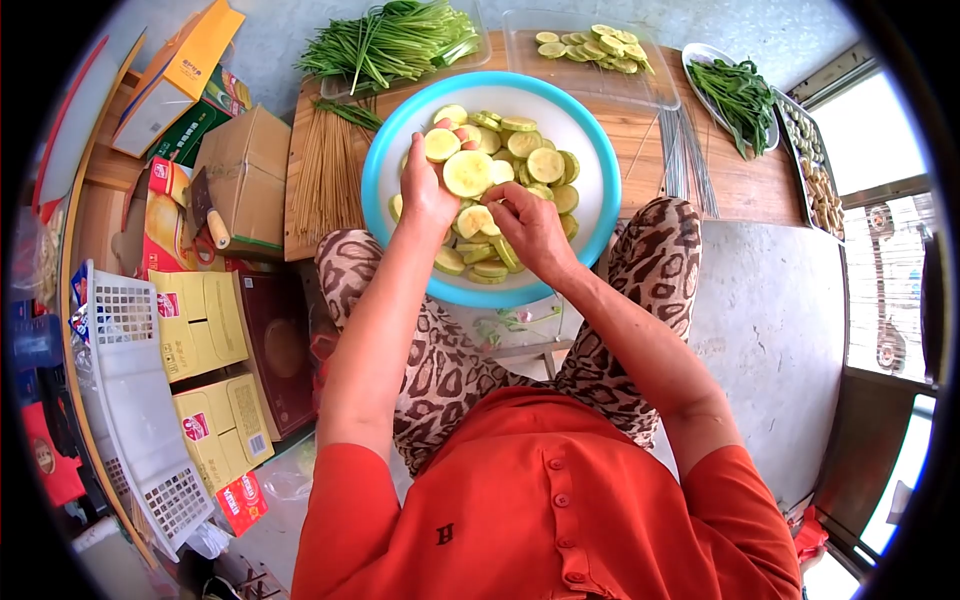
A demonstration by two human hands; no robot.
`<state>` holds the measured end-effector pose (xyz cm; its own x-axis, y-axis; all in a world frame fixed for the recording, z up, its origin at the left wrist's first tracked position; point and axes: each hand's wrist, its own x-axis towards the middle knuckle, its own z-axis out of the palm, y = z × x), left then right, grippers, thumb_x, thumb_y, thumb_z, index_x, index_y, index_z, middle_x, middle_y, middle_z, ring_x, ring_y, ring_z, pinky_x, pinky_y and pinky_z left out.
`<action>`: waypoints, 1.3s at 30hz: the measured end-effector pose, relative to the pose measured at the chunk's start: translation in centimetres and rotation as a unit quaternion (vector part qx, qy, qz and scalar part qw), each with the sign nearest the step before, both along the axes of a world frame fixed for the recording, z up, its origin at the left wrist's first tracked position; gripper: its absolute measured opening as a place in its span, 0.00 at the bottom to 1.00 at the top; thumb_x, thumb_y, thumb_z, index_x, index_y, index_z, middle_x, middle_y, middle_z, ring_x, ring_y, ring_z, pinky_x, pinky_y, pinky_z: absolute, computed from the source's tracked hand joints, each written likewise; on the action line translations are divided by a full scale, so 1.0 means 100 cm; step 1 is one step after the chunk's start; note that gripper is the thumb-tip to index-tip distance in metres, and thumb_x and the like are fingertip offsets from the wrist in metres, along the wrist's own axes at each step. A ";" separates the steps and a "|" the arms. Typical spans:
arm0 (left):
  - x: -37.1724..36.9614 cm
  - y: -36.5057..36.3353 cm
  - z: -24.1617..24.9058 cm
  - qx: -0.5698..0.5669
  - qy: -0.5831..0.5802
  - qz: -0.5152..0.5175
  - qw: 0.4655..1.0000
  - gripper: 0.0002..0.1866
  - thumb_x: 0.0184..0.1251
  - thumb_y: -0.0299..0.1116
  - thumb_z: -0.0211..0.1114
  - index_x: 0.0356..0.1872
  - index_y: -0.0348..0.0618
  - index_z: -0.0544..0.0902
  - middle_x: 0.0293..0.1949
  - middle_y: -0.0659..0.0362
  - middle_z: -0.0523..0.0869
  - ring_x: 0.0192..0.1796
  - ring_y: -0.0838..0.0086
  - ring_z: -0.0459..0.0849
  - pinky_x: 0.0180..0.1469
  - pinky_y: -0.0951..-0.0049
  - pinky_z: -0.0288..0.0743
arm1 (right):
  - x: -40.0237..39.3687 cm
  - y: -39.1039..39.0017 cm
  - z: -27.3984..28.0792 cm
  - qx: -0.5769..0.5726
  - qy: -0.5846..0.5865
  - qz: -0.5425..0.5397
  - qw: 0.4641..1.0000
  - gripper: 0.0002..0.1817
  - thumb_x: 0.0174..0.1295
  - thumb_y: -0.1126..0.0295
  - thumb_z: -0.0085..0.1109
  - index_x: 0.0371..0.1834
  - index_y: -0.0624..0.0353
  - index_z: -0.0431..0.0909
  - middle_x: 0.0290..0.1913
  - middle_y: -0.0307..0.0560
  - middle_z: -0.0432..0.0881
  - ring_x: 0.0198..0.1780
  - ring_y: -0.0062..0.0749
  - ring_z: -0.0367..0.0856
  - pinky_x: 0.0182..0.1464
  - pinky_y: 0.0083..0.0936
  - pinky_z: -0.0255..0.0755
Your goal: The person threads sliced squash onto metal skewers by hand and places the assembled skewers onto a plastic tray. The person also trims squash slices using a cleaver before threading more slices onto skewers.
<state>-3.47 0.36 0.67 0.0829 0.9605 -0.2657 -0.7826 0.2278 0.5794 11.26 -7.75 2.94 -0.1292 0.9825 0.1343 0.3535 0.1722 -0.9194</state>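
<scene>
A white basin with a blue rim point(598, 130) holds many round green-edged slices point(545, 165), and both hands are over it. My left hand point(428, 190) is closed around several slices at the basin's left side, with a large yellow slice point(468, 174) resting by its fingers. Just right of it, my right hand point(530, 225) has its fingers pinched together close to the slices. Whatever lies between those fingertips is too small to make out.
Thin wooden skewers point(325, 175) lie left of the basin, metal skewers point(685, 160) right. Behind are green stalks point(390, 45), a clear tray point(665, 95) with slices, and a plate of leafy greens point(735, 100). Boxes point(240, 170) and a knife point(207, 208) are left.
</scene>
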 end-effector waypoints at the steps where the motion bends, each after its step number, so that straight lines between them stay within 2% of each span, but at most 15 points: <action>1: 0.000 -0.001 0.003 0.007 -0.007 0.007 1.000 0.27 0.77 0.51 0.37 0.58 0.38 0.72 0.46 0.52 0.80 0.51 0.62 0.78 0.57 0.62 0.74 | -0.001 0.000 -0.002 0.001 0.000 0.000 1.000 0.07 0.60 0.72 0.54 0.38 0.63 0.77 0.24 0.54 0.79 0.27 0.44 0.79 0.32 0.33 0.71; 5: 0.002 -0.005 0.006 0.041 -0.010 -0.012 0.999 0.24 0.75 0.47 0.45 0.60 0.38 0.69 0.48 0.51 0.80 0.54 0.62 0.78 0.58 0.61 0.73 | -0.001 0.000 -0.002 -0.002 0.020 -0.016 1.000 0.08 0.61 0.71 0.56 0.40 0.63 0.78 0.25 0.54 0.80 0.27 0.40 0.79 0.31 0.31 0.71; 8: 0.004 -0.006 0.004 0.092 0.046 -0.068 0.992 0.22 0.72 0.38 0.54 0.61 0.38 0.67 0.50 0.51 0.80 0.55 0.62 0.78 0.59 0.62 0.73 | 0.000 0.002 -0.005 -0.010 0.021 -0.023 0.999 0.09 0.61 0.71 0.57 0.41 0.63 0.78 0.25 0.54 0.80 0.26 0.38 0.79 0.31 0.30 0.71; 10: 0.007 -0.009 0.002 0.118 0.036 -0.077 0.989 0.18 0.65 0.26 0.60 0.55 0.39 0.69 0.48 0.50 0.81 0.53 0.60 0.80 0.55 0.62 0.76 | 0.000 0.002 -0.006 -0.009 0.022 -0.027 0.999 0.09 0.61 0.71 0.57 0.41 0.63 0.78 0.24 0.54 0.80 0.26 0.37 0.79 0.31 0.30 0.71; 14: 0.000 -0.001 -0.004 0.122 0.055 -0.039 0.990 0.20 0.66 0.28 0.59 0.57 0.33 0.70 0.50 0.50 0.81 0.56 0.62 0.79 0.60 0.63 0.72 | 0.004 -0.002 -0.006 -0.035 0.016 -0.011 0.999 0.10 0.61 0.69 0.59 0.43 0.62 0.78 0.23 0.53 0.79 0.25 0.37 0.79 0.30 0.30 0.71; 16: -0.010 0.010 -0.017 0.139 0.034 -0.013 0.990 0.18 0.63 0.23 0.58 0.55 0.33 0.71 0.47 0.48 0.83 0.51 0.60 0.82 0.56 0.62 0.76 | 0.006 -0.003 -0.008 -0.006 -0.024 -0.004 1.000 0.11 0.60 0.68 0.60 0.42 0.60 0.79 0.23 0.52 0.80 0.25 0.41 0.80 0.30 0.32 0.72; 22: -0.024 0.009 -0.007 0.102 0.065 0.034 0.992 0.19 0.64 0.23 0.56 0.56 0.34 0.70 0.50 0.46 0.81 0.54 0.60 0.81 0.57 0.60 0.76 | 0.013 -0.008 0.002 0.025 -0.055 0.014 0.998 0.06 0.60 0.68 0.57 0.35 0.57 0.79 0.25 0.52 0.81 0.28 0.46 0.81 0.31 0.36 0.73; 24: -0.020 0.005 0.003 0.124 0.086 0.026 0.988 0.18 0.69 0.29 0.55 0.58 0.35 0.68 0.53 0.46 0.79 0.55 0.60 0.79 0.55 0.60 0.76 | 0.016 -0.008 0.016 0.003 -0.019 0.024 1.000 0.06 0.60 0.70 0.57 0.36 0.60 0.79 0.23 0.50 0.80 0.25 0.37 0.79 0.30 0.30 0.72; 25: -0.019 0.003 0.011 0.079 0.070 -0.004 0.994 0.19 0.71 0.33 0.53 0.58 0.36 0.67 0.54 0.46 0.78 0.56 0.60 0.78 0.55 0.60 0.76 | 0.018 -0.004 0.018 0.009 -0.021 0.020 1.000 0.06 0.60 0.70 0.57 0.36 0.60 0.79 0.23 0.50 0.80 0.25 0.37 0.79 0.30 0.30 0.72; 27: -0.018 -0.001 0.019 0.027 0.078 -0.034 0.996 0.24 0.74 0.44 0.49 0.62 0.38 0.63 0.58 0.47 0.73 0.58 0.59 0.75 0.54 0.58 0.74 | 0.024 0.002 0.021 -0.049 0.044 0.034 0.997 0.07 0.61 0.71 0.56 0.37 0.62 0.79 0.21 0.44 0.77 0.23 0.24 0.74 0.27 0.24 0.68; 28: -0.017 -0.003 0.019 0.031 0.075 -0.034 0.996 0.24 0.74 0.44 0.49 0.62 0.38 0.63 0.58 0.47 0.73 0.58 0.59 0.75 0.54 0.58 0.74 | 0.027 0.006 0.023 -0.046 0.041 0.033 0.998 0.07 0.61 0.71 0.56 0.37 0.62 0.79 0.21 0.44 0.77 0.23 0.24 0.74 0.27 0.24 0.68; 30: -0.016 -0.004 0.019 -0.009 0.136 -0.027 0.990 0.28 0.73 0.46 0.51 0.66 0.40 0.60 0.61 0.46 0.70 0.58 0.58 0.75 0.55 0.58 0.72 | 0.036 0.019 0.030 -0.045 0.049 0.019 0.998 0.07 0.66 0.71 0.52 0.40 0.60 0.79 0.23 0.31 0.73 0.24 0.13 0.67 0.26 0.17 0.65; 32: -0.013 -0.008 0.024 -0.002 0.156 -0.023 0.988 0.31 0.72 0.47 0.53 0.68 0.40 0.57 0.62 0.45 0.68 0.57 0.58 0.75 0.55 0.59 0.72 | 0.051 0.038 0.039 -0.062 0.076 0.024 0.995 0.07 0.67 0.70 0.51 0.40 0.60 0.79 0.22 0.28 0.68 0.23 0.10 0.64 0.24 0.13 0.60; 36: -0.011 -0.005 0.026 0.009 0.154 -0.013 0.988 0.31 0.71 0.46 0.54 0.67 0.39 0.58 0.60 0.45 0.70 0.55 0.60 0.78 0.54 0.62 0.73 | 0.078 0.090 0.039 -0.037 0.103 -0.028 0.994 0.07 0.64 0.71 0.53 0.38 0.62 0.80 0.20 0.31 0.71 0.22 0.12 0.67 0.24 0.16 0.62; 39: -0.007 -0.005 0.026 0.021 0.167 -0.039 0.985 0.27 0.73 0.43 0.53 0.67 0.40 0.61 0.57 0.48 0.72 0.50 0.62 0.81 0.50 0.64 0.75 | 0.095 0.132 0.034 -0.025 0.043 -0.102 0.994 0.09 0.61 0.70 0.54 0.35 0.63 0.81 0.20 0.37 0.76 0.21 0.18 0.71 0.24 0.21 0.67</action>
